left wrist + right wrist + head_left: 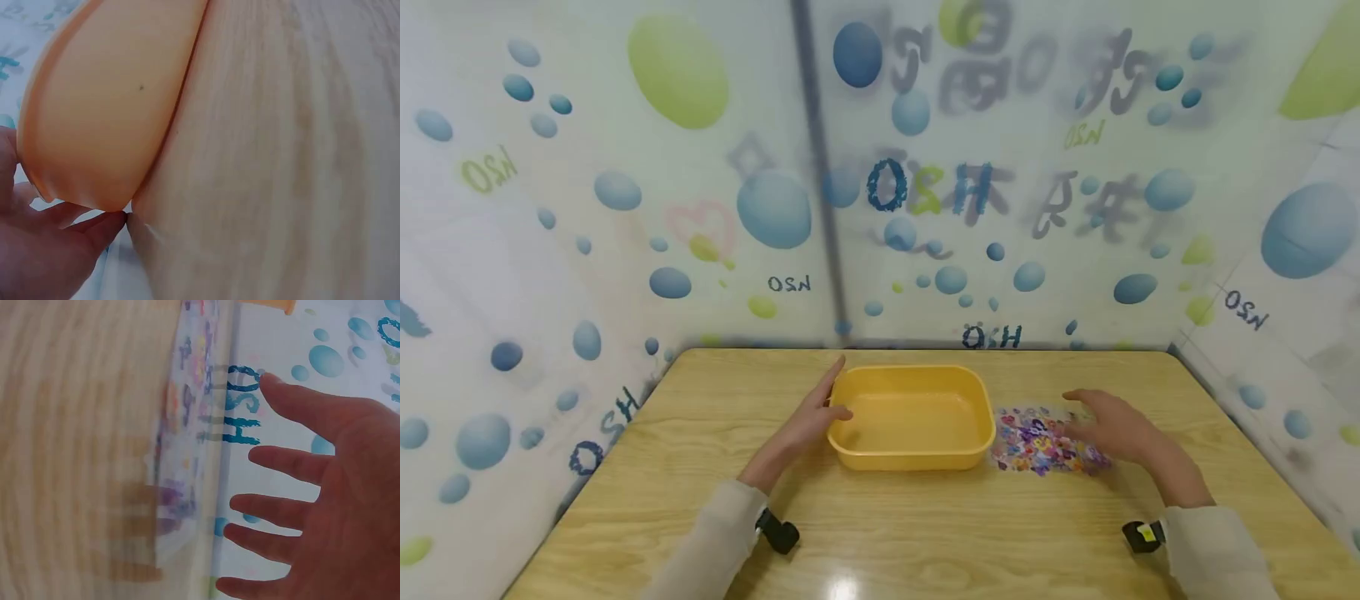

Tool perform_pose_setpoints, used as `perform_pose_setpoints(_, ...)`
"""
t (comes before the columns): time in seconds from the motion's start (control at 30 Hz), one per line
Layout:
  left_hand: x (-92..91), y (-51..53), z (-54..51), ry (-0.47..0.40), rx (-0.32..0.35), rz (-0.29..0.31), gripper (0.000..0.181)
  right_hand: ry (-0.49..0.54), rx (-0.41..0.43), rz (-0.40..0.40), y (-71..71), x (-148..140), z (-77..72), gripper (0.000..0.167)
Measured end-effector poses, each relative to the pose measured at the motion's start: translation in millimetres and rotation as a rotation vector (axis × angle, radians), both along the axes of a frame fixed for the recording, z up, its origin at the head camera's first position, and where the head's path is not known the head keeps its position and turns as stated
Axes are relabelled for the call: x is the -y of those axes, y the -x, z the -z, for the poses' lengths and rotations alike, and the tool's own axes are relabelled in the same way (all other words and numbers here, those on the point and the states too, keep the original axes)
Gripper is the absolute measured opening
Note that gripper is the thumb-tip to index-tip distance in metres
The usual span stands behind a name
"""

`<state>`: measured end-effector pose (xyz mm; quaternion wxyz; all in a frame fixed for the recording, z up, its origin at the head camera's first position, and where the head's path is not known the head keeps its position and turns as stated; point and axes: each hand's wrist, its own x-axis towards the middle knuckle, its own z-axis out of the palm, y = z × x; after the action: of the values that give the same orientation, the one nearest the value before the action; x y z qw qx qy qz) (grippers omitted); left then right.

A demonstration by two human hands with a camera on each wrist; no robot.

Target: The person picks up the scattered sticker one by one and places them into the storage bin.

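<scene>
A yellow plastic tub (913, 460) stands on the wooden table, nothing visible inside it. My left hand (801, 429) grips its left end, thumb over the rim and fingers along the outer wall; the left wrist view shows the hand (53, 240) at the end of the tub (103, 112). Right of the tub lies a clear packet of small multicoloured pieces (1037, 442). Above the packet's right part is my right hand (1116, 425), holding nothing. In the right wrist view that hand (337, 500) has its fingers spread, with the packet (187, 419) beyond the fingertips.
The wooden table (880, 517) extends in front of the tub and to both sides. Behind it and at the sides hang pale sheets (910, 325) printed with blue and green drops and lettering. Each wrist wears a small black device.
</scene>
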<state>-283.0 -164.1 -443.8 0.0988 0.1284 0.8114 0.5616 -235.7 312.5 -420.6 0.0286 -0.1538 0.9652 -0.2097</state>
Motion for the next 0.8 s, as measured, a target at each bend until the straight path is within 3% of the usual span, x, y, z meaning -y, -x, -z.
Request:
perform_pose_setpoints(0.1, -2.5, -1.1, 2.6, 0.022, -0.006, 0.040, 0.090, 0.001, 0.030, -0.023, -2.4, -2, 3.2, 0.064)
perform_pose_setpoints(0.33, -1.4, -7.9, -2.0, 0.122, -0.005, 0.087, 0.087, -0.014, 0.111, -0.058, -2.9, -5, 5.6, 0.070)
perform_pose_setpoints(0.63, 0.6, -11.8, -1.0, 0.128, 0.014, 0.070, 0.085, -0.030, 0.071, -0.077, -0.7, -4, 11.9, 0.068)
perform_pose_setpoints(0.8, 1.0, -11.1, -0.2, 0.118, 0.013, 0.092, 0.082, -0.041, 0.069, -0.071, -0.3, -2, 14.2, 0.072)
